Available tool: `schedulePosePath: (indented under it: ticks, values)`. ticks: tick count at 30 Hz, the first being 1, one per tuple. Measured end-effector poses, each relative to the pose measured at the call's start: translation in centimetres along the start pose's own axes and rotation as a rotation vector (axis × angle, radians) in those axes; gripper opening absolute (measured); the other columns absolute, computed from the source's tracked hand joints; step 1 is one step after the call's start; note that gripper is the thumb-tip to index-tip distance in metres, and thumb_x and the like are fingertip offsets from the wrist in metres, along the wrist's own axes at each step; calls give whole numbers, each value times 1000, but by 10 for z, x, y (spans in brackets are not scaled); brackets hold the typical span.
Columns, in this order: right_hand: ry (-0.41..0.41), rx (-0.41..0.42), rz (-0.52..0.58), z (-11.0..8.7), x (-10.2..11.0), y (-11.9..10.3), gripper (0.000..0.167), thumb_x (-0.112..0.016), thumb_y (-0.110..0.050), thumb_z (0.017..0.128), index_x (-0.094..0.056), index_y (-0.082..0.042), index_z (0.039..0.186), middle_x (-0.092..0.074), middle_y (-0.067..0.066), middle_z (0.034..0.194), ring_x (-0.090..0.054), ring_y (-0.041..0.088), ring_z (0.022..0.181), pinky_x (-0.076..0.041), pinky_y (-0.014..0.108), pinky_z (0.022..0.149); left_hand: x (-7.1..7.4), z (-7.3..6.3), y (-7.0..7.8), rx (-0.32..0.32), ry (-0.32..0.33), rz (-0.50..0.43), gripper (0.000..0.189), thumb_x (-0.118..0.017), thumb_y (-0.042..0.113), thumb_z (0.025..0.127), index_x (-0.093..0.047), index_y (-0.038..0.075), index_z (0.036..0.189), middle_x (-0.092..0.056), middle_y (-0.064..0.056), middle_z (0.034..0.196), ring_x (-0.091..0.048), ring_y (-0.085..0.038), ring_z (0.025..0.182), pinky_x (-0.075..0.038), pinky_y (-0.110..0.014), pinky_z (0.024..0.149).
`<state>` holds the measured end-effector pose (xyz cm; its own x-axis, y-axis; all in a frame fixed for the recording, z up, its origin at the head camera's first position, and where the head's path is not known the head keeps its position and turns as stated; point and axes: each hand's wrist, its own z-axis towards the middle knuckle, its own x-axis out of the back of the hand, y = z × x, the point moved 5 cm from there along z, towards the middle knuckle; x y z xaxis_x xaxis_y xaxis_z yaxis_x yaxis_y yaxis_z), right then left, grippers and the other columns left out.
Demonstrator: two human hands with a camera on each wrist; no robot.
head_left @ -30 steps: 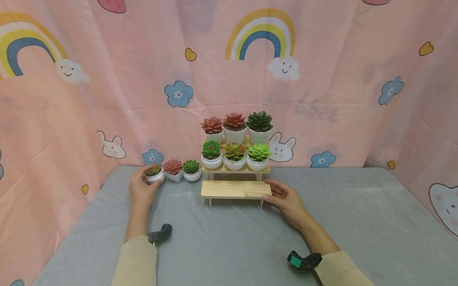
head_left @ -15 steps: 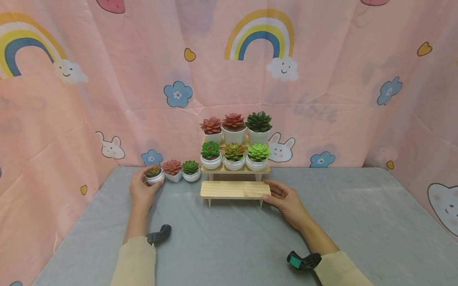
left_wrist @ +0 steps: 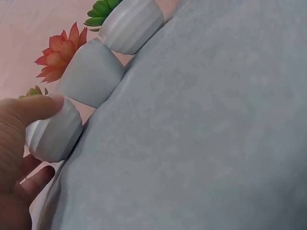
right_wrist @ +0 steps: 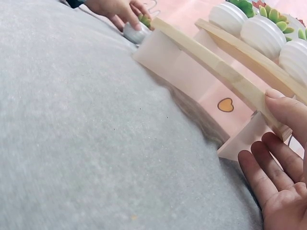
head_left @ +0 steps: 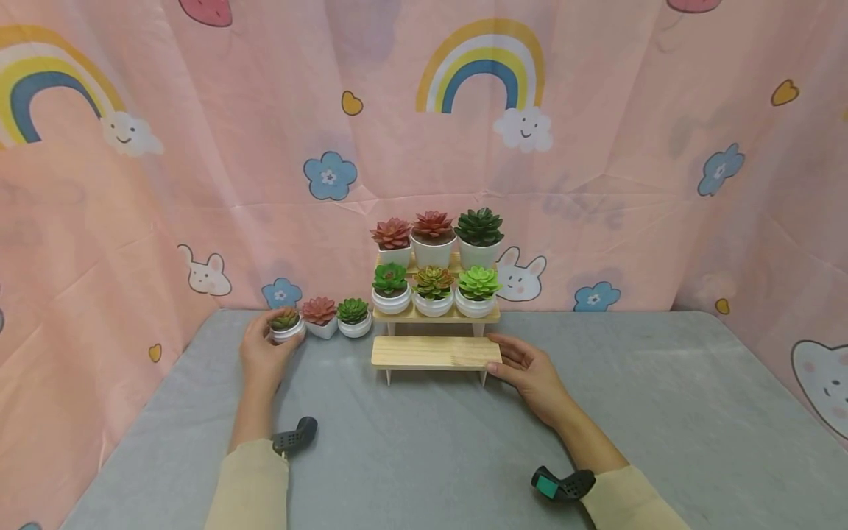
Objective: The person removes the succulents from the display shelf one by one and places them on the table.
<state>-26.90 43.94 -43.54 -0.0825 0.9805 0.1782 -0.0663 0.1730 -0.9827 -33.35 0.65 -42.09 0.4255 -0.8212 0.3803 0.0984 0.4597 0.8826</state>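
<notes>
At the left, my left hand (head_left: pixel 263 352) holds a small succulent (head_left: pixel 285 324) in a round white ribbed pot. Its thumb lies on the pot's near side in the left wrist view, with the pot down at the cloth. Beside it stand a pink succulent (head_left: pixel 320 316) in an angular white pot and a green succulent (head_left: pixel 354 316) in a round one. My right hand (head_left: pixel 535 379) grips the right end of the wooden stand's bare lowest shelf (head_left: pixel 433 353), thumb at the front corner, fingers around the end and partly hidden.
Three potted succulents, one a bright green succulent (head_left: pixel 479 287), stand on the middle shelf (head_left: pixel 437 316). Another three, including a dark green succulent (head_left: pixel 480 232), line the top tier. A pink printed curtain (head_left: pixel 596 221) hangs behind the grey cloth-covered table (head_left: pixel 424 456).
</notes>
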Motion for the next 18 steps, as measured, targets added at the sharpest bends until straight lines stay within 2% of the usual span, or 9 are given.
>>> schedulePosePath:
  ticks: [4, 9, 11, 15, 18]
  values:
    - [-3, 7, -1, 0, 0, 0, 62, -74, -14, 92, -48, 0, 147, -53, 25, 148, -59, 30, 131, -55, 16, 91, 0, 0, 2, 0, 3, 3, 47, -77, 9, 88, -62, 4, 132, -54, -20, 137, -48, -41, 138, -45, -53, 114]
    - [-7, 3, 5, 0, 0, 0, 63, -74, -14, 92, -48, 0, 147, -53, 25, 148, -60, 27, 129, -55, 16, 91, 1, 0, 5, 15, 20, 57, 45, -77, 13, 88, -64, 6, 130, -57, -19, 137, -52, -35, 126, -46, -51, 103]
    - [-6, 2, 8, 0, -1, 0, 63, -74, -13, 92, -48, 0, 147, -53, 25, 148, -61, 24, 127, -56, 16, 91, 2, 0, 8, 14, 26, 80, 44, -77, 15, 88, -64, 7, 130, -57, -19, 137, -51, -36, 127, -44, -53, 106]
    - [-1, -1, 14, -1, -1, -1, 63, -74, -13, 92, -48, -1, 147, -53, 25, 147, -63, 18, 123, -56, 16, 90, 5, 2, 15, 2, 35, 96, 44, -78, 16, 88, -64, 6, 129, -58, -20, 139, -47, -39, 137, -35, -59, 118]
    - [0, -2, 18, -1, -1, -1, 63, -74, -13, 92, -48, -1, 147, -53, 25, 147, -64, 12, 120, -56, 17, 90, 6, 3, 22, -33, 46, 83, 46, -79, 16, 88, -64, 6, 130, -58, -20, 140, -47, -39, 139, -35, -58, 119]
